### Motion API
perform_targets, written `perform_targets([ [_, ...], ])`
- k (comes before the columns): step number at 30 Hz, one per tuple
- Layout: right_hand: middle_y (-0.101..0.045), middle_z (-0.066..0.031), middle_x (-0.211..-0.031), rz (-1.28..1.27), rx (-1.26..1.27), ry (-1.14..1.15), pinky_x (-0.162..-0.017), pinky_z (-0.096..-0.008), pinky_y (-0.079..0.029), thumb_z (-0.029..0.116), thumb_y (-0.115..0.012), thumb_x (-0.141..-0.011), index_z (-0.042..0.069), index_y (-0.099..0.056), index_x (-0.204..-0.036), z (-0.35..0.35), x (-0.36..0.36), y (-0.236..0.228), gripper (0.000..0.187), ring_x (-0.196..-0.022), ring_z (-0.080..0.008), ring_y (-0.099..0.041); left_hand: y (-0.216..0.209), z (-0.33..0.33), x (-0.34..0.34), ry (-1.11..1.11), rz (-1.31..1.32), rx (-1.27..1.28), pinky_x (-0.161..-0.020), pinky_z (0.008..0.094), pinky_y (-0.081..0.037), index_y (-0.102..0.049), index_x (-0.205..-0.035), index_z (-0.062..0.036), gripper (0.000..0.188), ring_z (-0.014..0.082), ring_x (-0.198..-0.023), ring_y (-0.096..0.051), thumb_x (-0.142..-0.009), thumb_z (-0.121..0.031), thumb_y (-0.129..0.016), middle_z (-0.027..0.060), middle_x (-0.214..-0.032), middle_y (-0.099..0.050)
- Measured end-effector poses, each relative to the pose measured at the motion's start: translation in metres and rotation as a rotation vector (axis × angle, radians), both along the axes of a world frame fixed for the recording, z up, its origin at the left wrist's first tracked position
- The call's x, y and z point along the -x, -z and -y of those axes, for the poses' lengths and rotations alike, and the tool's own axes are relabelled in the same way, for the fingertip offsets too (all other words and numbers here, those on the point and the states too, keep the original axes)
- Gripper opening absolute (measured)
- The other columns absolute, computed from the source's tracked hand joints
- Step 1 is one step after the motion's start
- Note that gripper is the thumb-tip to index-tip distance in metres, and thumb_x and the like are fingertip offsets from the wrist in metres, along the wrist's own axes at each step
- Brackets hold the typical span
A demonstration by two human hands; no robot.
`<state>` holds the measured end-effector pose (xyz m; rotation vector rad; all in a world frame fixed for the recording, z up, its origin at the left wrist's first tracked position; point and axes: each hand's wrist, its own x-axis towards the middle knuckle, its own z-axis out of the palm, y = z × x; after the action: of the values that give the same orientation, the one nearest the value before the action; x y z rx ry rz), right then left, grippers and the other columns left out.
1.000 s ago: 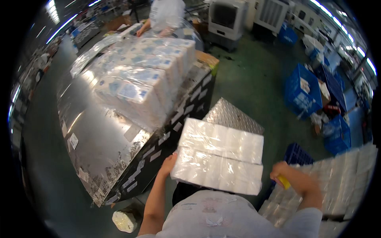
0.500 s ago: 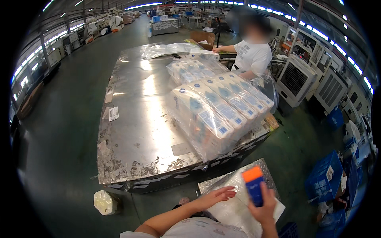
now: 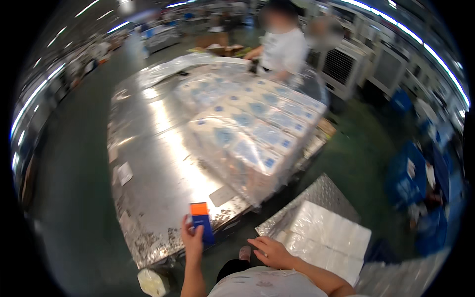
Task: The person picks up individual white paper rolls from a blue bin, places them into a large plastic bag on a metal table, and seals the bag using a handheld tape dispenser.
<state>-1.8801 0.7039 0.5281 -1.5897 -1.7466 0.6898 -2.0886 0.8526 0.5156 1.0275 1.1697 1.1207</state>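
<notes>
My left hand [image 3: 193, 236] grips a flat blue block with an orange end [image 3: 202, 223], held upright over the near edge of the metal-topped table [image 3: 148, 218]. Its exact kind I cannot make out. My right hand [image 3: 272, 251] holds nothing; its fingers are loosely spread and point left. Beside that hand lies a stack of white packs in clear film [image 3: 326, 235], resting on a patterned metal plate [image 3: 334, 198]. On the table, a large clear bag of white-and-blue printed packs [image 3: 252, 131] reaches to the near right edge.
Across the table a person in a white shirt [image 3: 284, 52] stands at its far right. A yellowish wrapped roll [image 3: 152, 282] sits on the floor by the near left corner. Blue crates [image 3: 408, 173] stand to the right. A pale sheet of film [image 3: 173, 69] lies at the table's far end.
The blue-and-orange block has passed from my right hand to my left and moved left, over the table edge. My right hand is now empty. The whole view has shifted.
</notes>
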Motion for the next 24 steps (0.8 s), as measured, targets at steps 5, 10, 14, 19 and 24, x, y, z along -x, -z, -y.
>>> perform_targets([
  [5, -0.054, -0.013, -0.104, 0.089, -0.07, 0.627, -0.082, -0.0375, -0.043, 0.01, -0.057, -0.077, 0.007, -0.055, -0.114, 0.06, -0.055, 0.013, 0.037, -0.096, -0.0302, -0.053, 0.081, -0.065, 0.071, -0.119, -1.1, -0.636, -0.095, 0.0387, -0.036, -0.034, -0.133, -0.0005, 0.067, 0.0366, -0.113, -0.044, -0.071, 0.005, -0.059, 0.0206, -0.124, -0.046],
  [10, -0.05, -0.0196, -0.116, 0.651, -0.016, 1.42, -0.091, -0.0451, -0.034, 0.015, -0.059, -0.077, 0.0, -0.05, -0.117, 0.196, -0.092, 0.018, 0.044, -0.107, -0.0351, -0.047, 0.09, -0.05, 0.044, 0.289, -1.194, -0.364, -0.094, 0.0386, -0.037, -0.04, -0.128, 0.003, 0.056, 0.033, -0.113, -0.048, -0.079, -0.01, -0.062, 0.0213, -0.121, -0.049],
  [14, -0.047, -0.0238, -0.119, 0.671, 0.44, 1.738, -0.088, -0.047, -0.036, 0.037, -0.052, -0.085, -0.002, -0.04, -0.125, 0.278, -0.074, 0.059, 0.057, -0.106, -0.0385, -0.048, 0.094, 0.017, -0.066, 0.854, -0.344, -0.062, -0.096, 0.0313, -0.036, -0.041, -0.128, 0.0037, 0.046, 0.0238, -0.115, -0.047, -0.088, -0.016, -0.055, 0.0177, -0.126, -0.048],
  [19, -0.051, -0.0264, -0.116, 0.252, 0.503, 1.719, -0.084, -0.0441, -0.043, 0.046, -0.049, -0.084, -0.003, -0.038, -0.128, 0.282, -0.098, 0.042, 0.066, -0.104, -0.0412, -0.051, 0.106, 0.078, -0.16, 1.284, -0.22, 0.06, -0.099, 0.0287, -0.03, -0.026, -0.137, 0.0026, 0.054, 0.0184, -0.12, -0.039, -0.093, -0.023, -0.046, 0.0142, -0.134, -0.04],
  [24, -0.051, -0.024, -0.12, -0.449, 0.368, 1.483, -0.091, -0.0375, -0.04, 0.048, -0.054, -0.083, -0.003, -0.033, -0.132, 0.325, -0.132, 0.074, 0.074, -0.112, -0.032, -0.05, 0.108, 0.091, -0.182, 1.149, 0.085, 0.479, -0.099, 0.0288, -0.033, -0.039, -0.13, 0.001, 0.059, 0.0172, -0.113, -0.047, -0.096, -0.046, -0.028, 0.0111, -0.125, -0.05],
])
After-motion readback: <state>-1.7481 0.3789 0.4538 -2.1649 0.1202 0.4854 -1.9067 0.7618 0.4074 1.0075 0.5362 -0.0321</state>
